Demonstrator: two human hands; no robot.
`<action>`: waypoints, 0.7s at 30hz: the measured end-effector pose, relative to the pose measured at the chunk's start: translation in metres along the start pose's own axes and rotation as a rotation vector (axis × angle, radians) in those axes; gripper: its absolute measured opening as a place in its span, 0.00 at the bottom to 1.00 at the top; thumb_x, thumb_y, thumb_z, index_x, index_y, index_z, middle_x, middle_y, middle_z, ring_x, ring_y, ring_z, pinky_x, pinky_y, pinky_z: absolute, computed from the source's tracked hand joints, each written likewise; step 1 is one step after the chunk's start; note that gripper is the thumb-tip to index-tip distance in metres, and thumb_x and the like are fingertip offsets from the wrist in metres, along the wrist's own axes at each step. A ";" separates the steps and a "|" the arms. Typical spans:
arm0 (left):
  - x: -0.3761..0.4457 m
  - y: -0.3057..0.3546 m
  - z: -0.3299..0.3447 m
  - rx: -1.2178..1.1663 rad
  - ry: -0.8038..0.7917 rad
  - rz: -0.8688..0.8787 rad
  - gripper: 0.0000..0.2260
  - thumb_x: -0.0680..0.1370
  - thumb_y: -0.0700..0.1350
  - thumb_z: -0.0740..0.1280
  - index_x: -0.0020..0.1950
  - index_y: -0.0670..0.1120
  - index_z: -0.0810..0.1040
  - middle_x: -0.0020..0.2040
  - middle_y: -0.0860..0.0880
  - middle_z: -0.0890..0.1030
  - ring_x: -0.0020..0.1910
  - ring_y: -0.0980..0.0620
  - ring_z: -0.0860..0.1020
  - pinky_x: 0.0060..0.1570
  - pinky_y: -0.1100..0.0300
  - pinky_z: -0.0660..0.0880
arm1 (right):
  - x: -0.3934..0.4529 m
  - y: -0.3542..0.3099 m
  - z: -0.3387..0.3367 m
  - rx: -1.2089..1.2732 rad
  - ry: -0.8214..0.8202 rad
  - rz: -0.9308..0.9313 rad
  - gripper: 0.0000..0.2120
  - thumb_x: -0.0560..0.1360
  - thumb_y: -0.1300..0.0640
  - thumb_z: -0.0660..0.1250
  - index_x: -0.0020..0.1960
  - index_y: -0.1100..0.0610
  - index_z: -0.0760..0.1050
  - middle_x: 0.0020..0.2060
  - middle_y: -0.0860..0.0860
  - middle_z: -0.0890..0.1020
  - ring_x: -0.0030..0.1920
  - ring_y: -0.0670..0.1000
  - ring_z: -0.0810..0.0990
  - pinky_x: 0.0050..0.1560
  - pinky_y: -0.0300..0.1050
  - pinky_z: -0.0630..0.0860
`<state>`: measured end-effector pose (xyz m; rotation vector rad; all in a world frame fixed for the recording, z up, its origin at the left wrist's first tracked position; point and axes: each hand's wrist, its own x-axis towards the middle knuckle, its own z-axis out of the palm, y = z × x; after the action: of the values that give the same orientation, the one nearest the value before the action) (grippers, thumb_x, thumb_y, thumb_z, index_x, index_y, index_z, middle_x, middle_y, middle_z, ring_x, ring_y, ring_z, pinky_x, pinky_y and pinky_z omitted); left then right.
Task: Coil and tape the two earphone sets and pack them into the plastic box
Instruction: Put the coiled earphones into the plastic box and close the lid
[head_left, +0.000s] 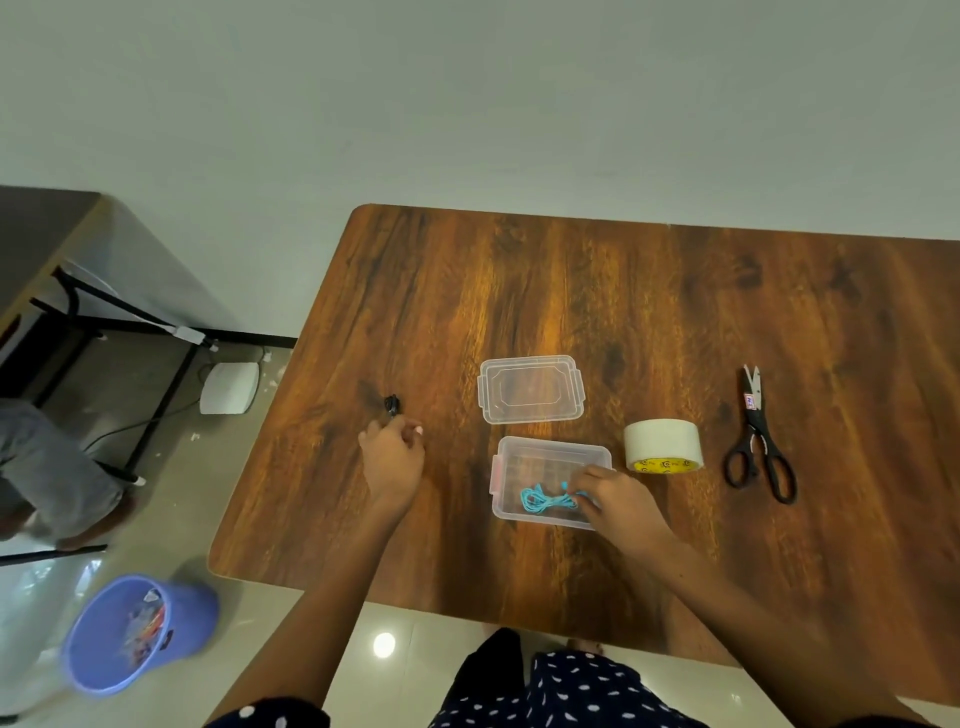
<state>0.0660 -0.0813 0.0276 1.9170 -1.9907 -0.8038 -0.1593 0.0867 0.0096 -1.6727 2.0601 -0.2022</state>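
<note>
Right now my right hand (618, 499) pinches the blue earphone coil (548, 500) low inside the plastic box (550, 447), while my left hand (392, 457) is curled just short of the black earphone set (391, 405) on the table (675, 312); whether it holds anything I cannot tell. Letting go carelessly could let the blue coil spring loose or catch my fingertips, and the small black bundle, just past my left knuckles, could get nudged away.

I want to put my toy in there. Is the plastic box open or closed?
Open. The plastic box has no lid on; its lid lies apart on the table behind it. The blue earphones are inside.
</note>
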 end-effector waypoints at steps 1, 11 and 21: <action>0.004 -0.003 0.000 0.030 -0.012 -0.011 0.10 0.80 0.42 0.62 0.57 0.44 0.80 0.58 0.40 0.74 0.60 0.41 0.68 0.56 0.54 0.68 | -0.001 0.000 0.000 -0.003 -0.010 -0.004 0.13 0.79 0.53 0.62 0.62 0.53 0.75 0.63 0.48 0.77 0.60 0.46 0.77 0.53 0.32 0.73; 0.034 -0.025 0.014 0.143 -0.152 -0.066 0.14 0.81 0.45 0.61 0.63 0.41 0.78 0.65 0.37 0.72 0.66 0.38 0.66 0.65 0.48 0.65 | -0.007 -0.002 -0.001 0.020 -0.046 0.019 0.15 0.79 0.52 0.61 0.64 0.53 0.75 0.64 0.48 0.77 0.61 0.46 0.76 0.57 0.34 0.74; 0.009 0.025 0.014 -0.012 -0.092 0.443 0.09 0.78 0.42 0.66 0.55 0.42 0.83 0.55 0.46 0.80 0.55 0.50 0.72 0.51 0.65 0.64 | -0.010 -0.001 -0.008 0.115 0.054 0.075 0.11 0.76 0.55 0.67 0.58 0.55 0.80 0.57 0.49 0.82 0.55 0.47 0.80 0.50 0.32 0.74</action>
<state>0.0371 -0.0881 0.0285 1.3684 -2.3345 -0.7853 -0.1606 0.0947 0.0196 -1.5342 2.1046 -0.3378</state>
